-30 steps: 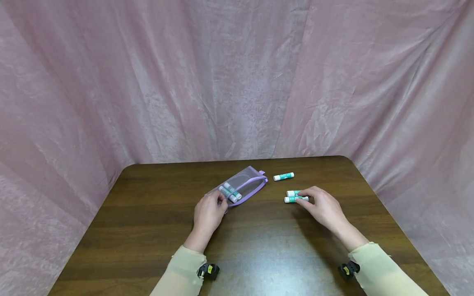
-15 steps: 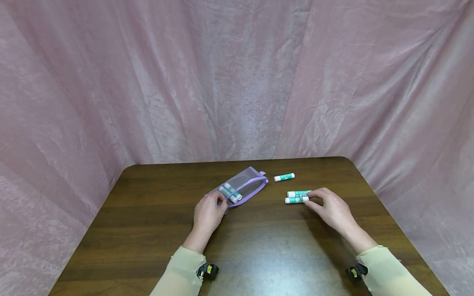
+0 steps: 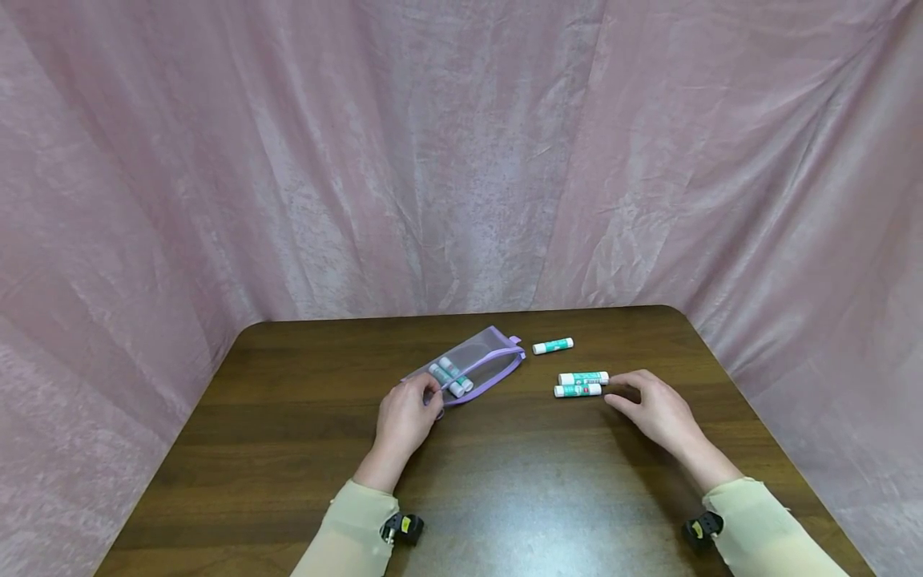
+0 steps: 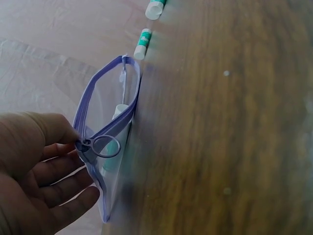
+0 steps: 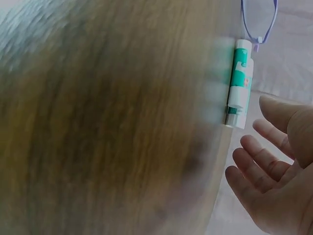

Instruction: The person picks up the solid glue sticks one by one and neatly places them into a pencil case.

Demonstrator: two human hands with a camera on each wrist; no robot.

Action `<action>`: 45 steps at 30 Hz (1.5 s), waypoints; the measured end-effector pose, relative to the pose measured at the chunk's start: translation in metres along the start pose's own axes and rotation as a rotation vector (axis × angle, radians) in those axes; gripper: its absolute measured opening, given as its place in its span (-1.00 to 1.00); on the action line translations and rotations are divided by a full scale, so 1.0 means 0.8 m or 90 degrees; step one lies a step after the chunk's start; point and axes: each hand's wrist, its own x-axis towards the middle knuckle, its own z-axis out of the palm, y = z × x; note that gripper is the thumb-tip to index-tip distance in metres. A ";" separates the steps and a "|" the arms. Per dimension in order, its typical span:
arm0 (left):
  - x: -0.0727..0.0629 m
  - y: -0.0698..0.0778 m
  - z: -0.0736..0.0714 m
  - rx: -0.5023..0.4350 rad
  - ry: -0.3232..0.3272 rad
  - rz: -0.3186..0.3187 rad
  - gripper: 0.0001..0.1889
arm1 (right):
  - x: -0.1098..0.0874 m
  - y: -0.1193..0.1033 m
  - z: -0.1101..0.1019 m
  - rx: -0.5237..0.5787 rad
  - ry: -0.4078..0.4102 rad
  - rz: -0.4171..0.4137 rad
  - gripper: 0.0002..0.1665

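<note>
My left hand (image 3: 404,417) pinches the near corner of a purple-trimmed mesh zipper pouch (image 3: 472,349) between thumb and forefinger. In the left wrist view its mouth gapes, with a ring pull (image 4: 106,147) hanging beside the thumb. Two glue sticks (image 3: 458,386), white and green, show through the mesh. My right hand (image 3: 658,413) holds nothing, its fingers loosely bent and spread just right of two glue sticks lying side by side, the farther glue stick (image 3: 584,377) and the nearer glue stick (image 3: 577,391). The right wrist view shows the pair (image 5: 239,73) ahead of the fingertips.
Another glue stick (image 3: 553,346) lies farther back, just right of the pouch's tip. Everything rests on a brown wooden table (image 3: 505,497) with rounded back corners. A pink curtain (image 3: 461,160) hangs behind and around it.
My right hand has drawn back to the right, off the two glue sticks, which stay on the table. The left hand keeps its grip, and the pouch has shifted very slightly right.
</note>
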 end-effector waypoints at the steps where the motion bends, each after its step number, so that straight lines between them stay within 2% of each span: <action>1: 0.000 0.000 0.000 0.000 -0.002 -0.002 -0.96 | 0.000 0.001 0.000 0.000 -0.001 0.002 -0.60; 19: 0.000 0.000 0.001 -0.004 0.002 -0.013 -0.95 | 0.004 0.013 0.005 0.029 -0.015 0.003 -0.63; 34: 0.000 0.000 -0.001 -0.014 -0.001 -0.010 -0.96 | 0.014 0.021 0.011 0.047 -0.015 0.009 -0.54; 45: 0.000 0.001 -0.001 -0.014 -0.004 -0.015 -0.96 | 0.016 0.023 0.015 0.054 -0.004 -0.010 -0.65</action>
